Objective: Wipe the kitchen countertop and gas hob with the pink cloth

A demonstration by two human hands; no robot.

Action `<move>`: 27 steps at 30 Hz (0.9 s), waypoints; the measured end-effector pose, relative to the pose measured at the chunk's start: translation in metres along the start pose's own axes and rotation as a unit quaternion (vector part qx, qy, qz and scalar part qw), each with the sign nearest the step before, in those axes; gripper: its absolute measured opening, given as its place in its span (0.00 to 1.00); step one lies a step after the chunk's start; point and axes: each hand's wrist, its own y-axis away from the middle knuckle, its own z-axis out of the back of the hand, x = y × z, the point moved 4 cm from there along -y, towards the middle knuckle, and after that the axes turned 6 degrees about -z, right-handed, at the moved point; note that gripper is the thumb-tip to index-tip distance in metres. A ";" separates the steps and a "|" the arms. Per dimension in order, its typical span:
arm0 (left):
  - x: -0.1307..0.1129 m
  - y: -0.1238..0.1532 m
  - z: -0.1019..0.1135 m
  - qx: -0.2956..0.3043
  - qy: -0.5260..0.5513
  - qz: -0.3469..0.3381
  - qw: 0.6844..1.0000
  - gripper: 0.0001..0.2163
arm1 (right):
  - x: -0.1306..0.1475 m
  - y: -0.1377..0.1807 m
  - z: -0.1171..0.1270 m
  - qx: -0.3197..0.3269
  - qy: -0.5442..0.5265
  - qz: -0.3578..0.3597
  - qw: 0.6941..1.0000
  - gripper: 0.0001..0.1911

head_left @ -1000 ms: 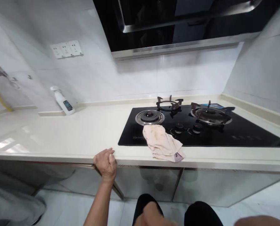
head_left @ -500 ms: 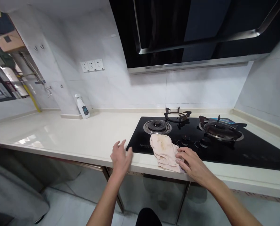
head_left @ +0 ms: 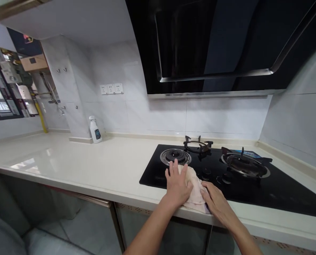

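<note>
A folded, pale pinkish cloth (head_left: 193, 193) lies partly on the black gas hob (head_left: 155, 173) and partly on the counter's front edge. My left hand (head_left: 177, 186) rests on the cloth's left side, fingers spread and pointing toward the left burner (head_left: 175, 154). At the cloth's right edge, my right hand (head_left: 218, 202) is curled with its fingertips on the fabric; part of its grip is hidden. Just beyond the cloth are two black control knobs, the nearer-left one (head_left: 206, 173) close to my right fingertips.
A loose pan support (head_left: 197, 146) stands at the back of the hob. The right burner (head_left: 245, 165) carries dark metal parts. A white spray bottle (head_left: 95, 131) stands on the light counter (head_left: 115, 159) by the wall. The black range hood (head_left: 181, 46) overhangs the hob.
My left hand has moved right from beside the hob onto the cloth. My right hand stays at the cloth's right edge. The camera view has tilted upward.
</note>
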 end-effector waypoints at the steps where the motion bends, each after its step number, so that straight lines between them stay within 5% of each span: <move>1: -0.003 -0.002 -0.001 -0.002 0.009 -0.017 1.000 0.30 | 0.000 0.000 -0.001 -0.003 0.001 0.006 1.000 0.20; 4: -0.006 -0.007 -0.007 0.015 0.032 -0.024 0.999 0.26 | -0.002 0.000 -0.002 -0.003 0.010 0.012 1.000 0.20; 8: -0.007 -0.007 -0.017 0.052 0.045 -0.001 0.998 0.35 | -0.004 0.000 0.000 0.016 0.019 -0.001 1.000 0.24; 15: 0.011 0.011 -0.003 0.024 0.009 -0.024 0.999 0.22 | 0.009 0.005 0.007 0.061 0.037 0.008 0.997 0.23; 27: 0.147 0.046 0.083 -0.070 -0.050 0.161 0.983 0.21 | 0.006 0.009 0.001 0.068 0.061 0.022 0.996 0.24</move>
